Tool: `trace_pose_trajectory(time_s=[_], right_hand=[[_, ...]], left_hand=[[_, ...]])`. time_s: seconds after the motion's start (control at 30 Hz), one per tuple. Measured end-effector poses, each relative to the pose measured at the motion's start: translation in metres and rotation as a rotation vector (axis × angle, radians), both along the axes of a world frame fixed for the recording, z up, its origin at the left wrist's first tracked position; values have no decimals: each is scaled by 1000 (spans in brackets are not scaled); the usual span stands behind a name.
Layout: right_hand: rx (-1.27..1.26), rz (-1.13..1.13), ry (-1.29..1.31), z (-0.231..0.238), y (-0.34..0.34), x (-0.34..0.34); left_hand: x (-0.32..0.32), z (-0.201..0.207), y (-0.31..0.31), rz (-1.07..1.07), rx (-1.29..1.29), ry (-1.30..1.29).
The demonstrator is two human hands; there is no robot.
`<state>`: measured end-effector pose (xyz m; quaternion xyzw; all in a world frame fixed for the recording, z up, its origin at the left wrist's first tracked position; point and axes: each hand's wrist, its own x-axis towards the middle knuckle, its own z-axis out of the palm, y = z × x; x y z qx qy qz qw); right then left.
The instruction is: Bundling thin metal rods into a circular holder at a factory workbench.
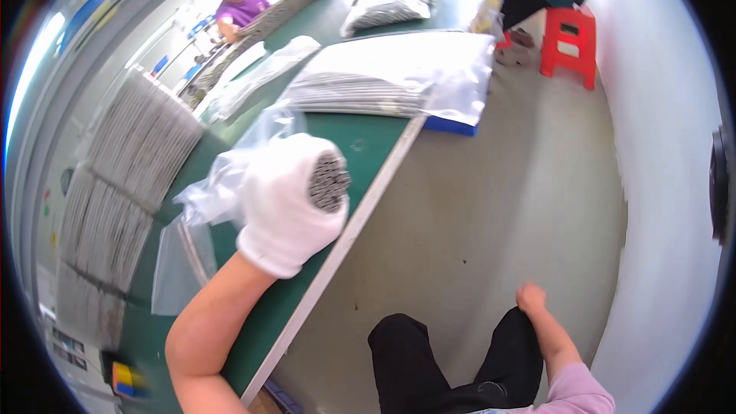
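My left hand (287, 199) wears a white glove and is closed over the green table near its edge. From the glove shows the end of a bundle of thin grey strips (330, 182), seen end-on; the rest of it is hidden. Crumpled clear plastic film (218, 184) trails beyond the glove on its left. Below that, a flat clear plastic bag (176, 268) with a thin strip in it lies on the table. Down by my right knee is my right hand (531, 297), bare, small in view, its fingers curled in with nothing seen in them.
Tall stacks of grey strips (138, 134) line the table's left side. Bagged strips (360, 92) lie ahead on the green table (364, 138), over a blue box (451, 126). A red stool (569, 46) stands by the right wall. Two people sit farther off.
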<state>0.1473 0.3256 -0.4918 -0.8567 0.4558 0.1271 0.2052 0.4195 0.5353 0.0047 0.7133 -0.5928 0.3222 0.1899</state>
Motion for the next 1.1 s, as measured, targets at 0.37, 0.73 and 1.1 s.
trace_pose_trajectory(time_s=[0.37,0.73,1.1], right_hand=[[11,-61,85,71,1,-29],[217,176,469,384,88,-59],[-61,107,11,542,-47,-17]], left_hand=[[-3,6,-9,-99,-35,71],[-32,39,32,-196,-135,344],[16,127,25,366,-836,883]])
